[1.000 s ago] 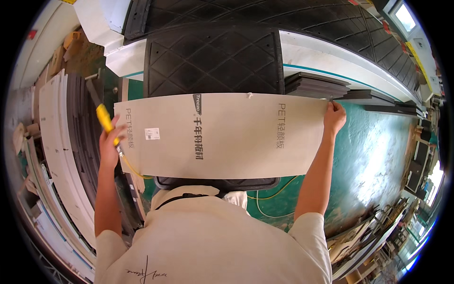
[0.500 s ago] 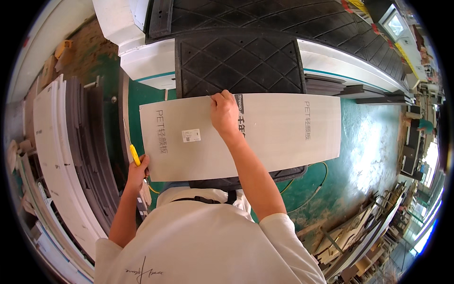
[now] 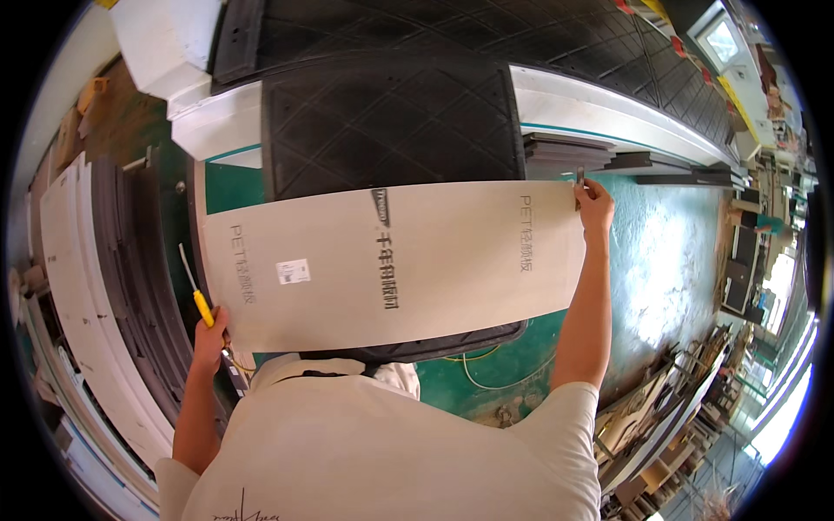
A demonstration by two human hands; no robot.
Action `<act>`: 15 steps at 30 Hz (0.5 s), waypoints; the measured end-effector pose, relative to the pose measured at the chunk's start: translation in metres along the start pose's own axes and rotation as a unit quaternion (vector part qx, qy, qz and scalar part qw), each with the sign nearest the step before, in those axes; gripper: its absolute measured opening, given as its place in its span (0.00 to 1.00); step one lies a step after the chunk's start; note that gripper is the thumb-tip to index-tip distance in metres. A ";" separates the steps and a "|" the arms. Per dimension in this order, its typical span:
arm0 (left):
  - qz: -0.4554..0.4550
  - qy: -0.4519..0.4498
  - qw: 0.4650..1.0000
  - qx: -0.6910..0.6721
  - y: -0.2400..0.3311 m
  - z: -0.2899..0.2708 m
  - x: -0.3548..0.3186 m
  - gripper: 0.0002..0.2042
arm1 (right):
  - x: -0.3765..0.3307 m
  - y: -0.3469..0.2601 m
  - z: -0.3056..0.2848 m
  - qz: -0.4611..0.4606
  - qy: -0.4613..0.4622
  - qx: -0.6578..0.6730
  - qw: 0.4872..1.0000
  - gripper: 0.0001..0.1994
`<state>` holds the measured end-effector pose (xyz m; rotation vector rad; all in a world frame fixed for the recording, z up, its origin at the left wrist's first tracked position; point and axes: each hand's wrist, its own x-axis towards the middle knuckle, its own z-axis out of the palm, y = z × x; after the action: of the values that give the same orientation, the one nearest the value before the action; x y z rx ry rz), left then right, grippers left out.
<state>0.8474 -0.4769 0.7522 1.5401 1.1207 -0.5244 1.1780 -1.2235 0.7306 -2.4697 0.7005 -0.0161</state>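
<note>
A long pale board [image 3: 469,260] with printed dark lettering and a small white label [image 3: 294,271] lies across in front of me. My left hand [image 3: 210,337] is closed round a yellow-handled air blow gun [image 3: 202,307], beside the board's near left corner. Its thin metal nozzle points away from me, and a brass-coloured fitting with a hose shows below the hand. My right hand [image 3: 596,207] is at the far right corner, fingers pinched on a small grey flat piece [image 3: 580,176] sticking up past the edge. Its exact kind cannot be made out.
A black ribbed bed [image 3: 391,130] extends beyond the board, with a white machine frame [image 3: 599,108] alongside. Dark panels [image 3: 569,152] are stacked at the back right. Stacked boards [image 3: 95,286] line the left. A hose [image 3: 495,385] loops over the green floor.
My right hand has moved right along the far edge, from near the middle to the right corner. The board and my left hand appear farther left and slightly lower in view.
</note>
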 end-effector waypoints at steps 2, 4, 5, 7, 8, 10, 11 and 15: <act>-0.013 0.007 1.000 0.026 0.011 0.003 -0.006 0.18 | 0.008 0.002 -0.012 -0.026 0.025 -0.069 0.997 0.13; -0.023 0.011 0.999 0.036 0.012 0.004 -0.007 0.19 | 0.020 0.017 -0.017 -0.084 0.099 -0.114 0.985 0.11; -0.023 0.016 0.999 0.046 0.015 0.005 -0.007 0.18 | 0.022 0.022 -0.017 -0.094 0.114 -0.112 0.983 0.10; -0.025 0.030 0.997 0.064 0.020 0.007 -0.007 0.18 | 0.022 0.024 -0.013 -0.092 0.134 -0.115 0.980 0.09; -0.025 0.023 0.998 0.062 0.021 0.007 -0.006 0.18 | 0.019 0.021 -0.008 -0.092 0.144 -0.115 0.979 0.09; -0.022 0.007 0.998 0.055 0.020 0.005 -0.004 0.18 | -0.001 0.013 0.016 -0.143 0.142 -0.095 0.975 0.07; -0.020 -0.008 0.999 0.045 0.015 0.001 -0.002 0.18 | -0.019 -0.005 0.035 -0.140 0.137 -0.031 0.980 0.06; -0.005 -0.035 0.999 0.005 -0.001 -0.006 0.008 0.16 | -0.121 -0.104 0.108 -0.279 0.081 0.044 0.956 0.02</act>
<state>0.8491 -0.4681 0.7470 1.5128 1.0739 -0.5879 1.1401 -1.0359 0.7114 -2.5140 0.0398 -0.4561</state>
